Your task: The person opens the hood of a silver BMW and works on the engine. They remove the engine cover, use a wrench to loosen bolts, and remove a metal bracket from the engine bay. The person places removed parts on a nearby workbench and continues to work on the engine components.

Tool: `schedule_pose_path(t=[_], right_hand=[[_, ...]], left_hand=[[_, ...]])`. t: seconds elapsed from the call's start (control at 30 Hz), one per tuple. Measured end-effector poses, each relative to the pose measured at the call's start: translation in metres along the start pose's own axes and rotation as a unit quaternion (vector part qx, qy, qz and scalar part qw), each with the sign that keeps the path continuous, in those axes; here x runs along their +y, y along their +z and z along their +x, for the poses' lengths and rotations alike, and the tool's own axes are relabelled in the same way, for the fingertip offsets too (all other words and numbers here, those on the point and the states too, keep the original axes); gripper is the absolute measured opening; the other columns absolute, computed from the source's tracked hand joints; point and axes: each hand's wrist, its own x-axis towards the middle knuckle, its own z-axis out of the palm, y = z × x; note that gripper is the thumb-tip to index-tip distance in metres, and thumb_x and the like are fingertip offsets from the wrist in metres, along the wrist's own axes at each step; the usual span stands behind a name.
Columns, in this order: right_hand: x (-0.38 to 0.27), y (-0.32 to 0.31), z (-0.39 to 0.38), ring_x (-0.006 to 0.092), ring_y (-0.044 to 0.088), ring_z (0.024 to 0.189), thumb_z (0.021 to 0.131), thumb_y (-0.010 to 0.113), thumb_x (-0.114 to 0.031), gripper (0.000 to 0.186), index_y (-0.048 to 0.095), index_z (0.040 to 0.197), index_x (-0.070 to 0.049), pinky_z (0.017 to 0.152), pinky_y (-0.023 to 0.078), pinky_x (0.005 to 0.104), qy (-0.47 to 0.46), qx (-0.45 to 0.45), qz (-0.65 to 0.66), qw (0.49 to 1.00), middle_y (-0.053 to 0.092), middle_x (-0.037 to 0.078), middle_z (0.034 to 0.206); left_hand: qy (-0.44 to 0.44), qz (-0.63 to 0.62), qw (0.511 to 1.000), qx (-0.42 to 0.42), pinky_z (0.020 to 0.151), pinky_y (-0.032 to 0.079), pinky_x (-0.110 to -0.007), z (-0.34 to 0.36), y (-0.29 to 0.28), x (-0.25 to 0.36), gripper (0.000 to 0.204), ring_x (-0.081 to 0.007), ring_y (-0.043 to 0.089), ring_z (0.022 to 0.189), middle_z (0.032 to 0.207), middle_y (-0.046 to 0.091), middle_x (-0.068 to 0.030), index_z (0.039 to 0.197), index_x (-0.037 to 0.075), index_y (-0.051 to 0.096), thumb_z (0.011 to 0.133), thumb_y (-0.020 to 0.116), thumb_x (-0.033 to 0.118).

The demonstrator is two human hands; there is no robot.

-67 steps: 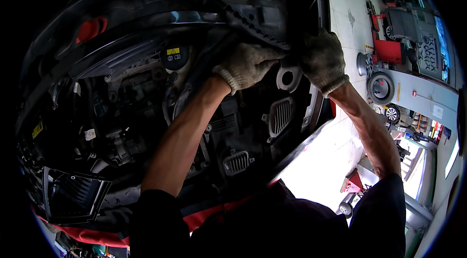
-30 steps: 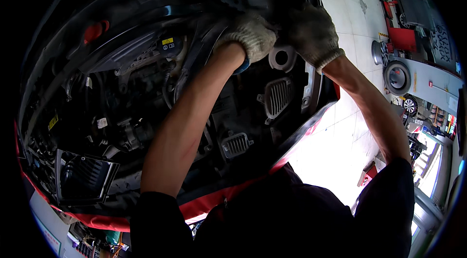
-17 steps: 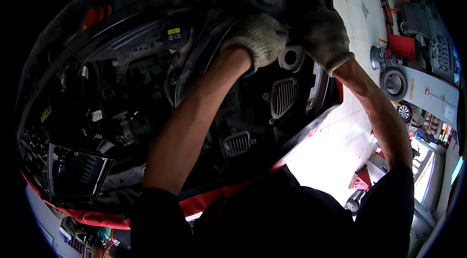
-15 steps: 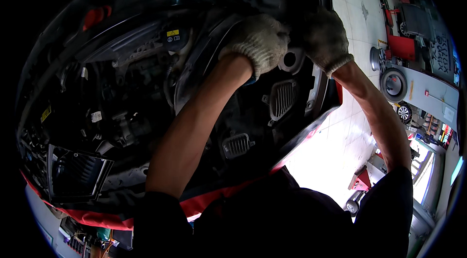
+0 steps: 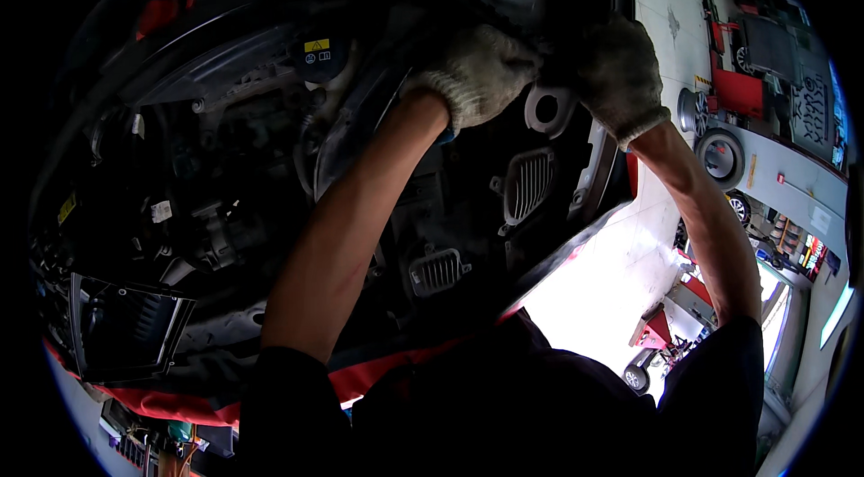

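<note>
Head view looks into a car's engine bay [image 5: 270, 207], where two gloved hands are raised together near the top of the picture. The left hand [image 5: 481, 72], in a pale knit work glove, is curled with its grip pressed against a dark part at the upper edge of the bay; what exactly lies under the fingers is hidden by the glove and shadow. The right hand [image 5: 616, 72], in a darker, soiled glove, is just beside it, its grip also closed around that same dark area, and I cannot tell what it pinches. Between and just below the two hands sits one pale metal bracket with a round hole [image 5: 547, 108]. Below that are two ribbed vent-like grilles: one oval grille [image 5: 529, 184] and one smaller rectangular grille [image 5: 438, 270] lower down. To the left, one round black cap with a yellow warning label [image 5: 319, 52] stands among hoses and wiring. One red piece [image 5: 162, 13] shows at the upper left, and the car's red body edge [image 5: 378, 373] runs along the bottom. Both bare forearms rise from dark sleeves at the lower edge. At the right, on the bright workshop floor [image 5: 612, 288], stand one red machine [image 5: 738, 90] and at least two wheels [image 5: 720, 157] near it.
</note>
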Motion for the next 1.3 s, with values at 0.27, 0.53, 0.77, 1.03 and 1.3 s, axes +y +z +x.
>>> schedule_pose_path(t=[0.27,0.53,0.77,1.03,1.3], right_hand=[[-0.002,-0.004,0.003,0.0290,0.063,0.080,0.077,0.080,-0.021,0.017,0.073,0.084,-0.008,0.069,0.053,0.0424,0.007,0.004,0.021,1.000,0.065,0.009,0.088],[-0.002,-0.005,0.003,0.0292,0.062,0.079,0.079,0.079,-0.024,0.018,0.073,0.085,-0.009,0.069,0.052,0.0428,0.005,0.005,0.017,1.000,0.064,0.008,0.088],[0.001,-0.003,0.003,0.0287,0.061,0.078,0.078,0.080,-0.030,0.023,0.072,0.084,-0.009,0.067,0.051,0.0421,-0.005,-0.008,0.001,1.000,0.063,0.008,0.086],[0.003,0.002,-0.001,0.0280,0.062,0.079,0.074,0.083,-0.036,0.030,0.073,0.081,-0.009,0.067,0.051,0.0424,0.002,-0.002,0.002,1.000,0.062,0.009,0.084],[-0.003,-0.005,0.005,0.0259,0.066,0.086,0.071,0.085,-0.031,0.026,0.073,0.082,-0.010,0.070,0.054,0.0402,0.047,-0.048,0.043,0.997,0.069,0.007,0.092]], left_hand=[[0.031,-0.022,0.999,0.007,0.099,0.058,-0.034,0.001,0.000,-0.008,0.025,-0.0228,0.072,0.109,0.118,0.075,-0.0110,0.120,0.010,0.075,0.099,0.068,0.021],[0.093,-0.065,0.993,0.011,0.097,0.058,-0.032,0.010,0.001,-0.027,0.022,-0.0203,0.074,0.105,0.113,0.078,-0.0085,0.115,0.011,0.077,0.097,0.071,0.022],[0.161,-0.079,0.983,0.026,0.095,0.058,-0.032,0.018,0.005,-0.045,0.020,-0.0188,0.074,0.104,0.113,0.078,-0.0074,0.114,0.012,0.078,0.098,0.070,0.020],[0.100,0.020,0.994,0.044,0.093,0.059,-0.033,0.004,0.003,-0.024,0.023,-0.0202,0.074,0.100,0.111,0.078,-0.0073,0.117,0.015,0.077,0.097,0.068,0.022],[0.043,0.093,0.995,0.023,0.088,0.061,-0.035,0.008,-0.004,-0.007,0.025,-0.0232,0.076,0.092,0.104,0.079,-0.0075,0.118,0.015,0.077,0.098,0.067,0.026]])
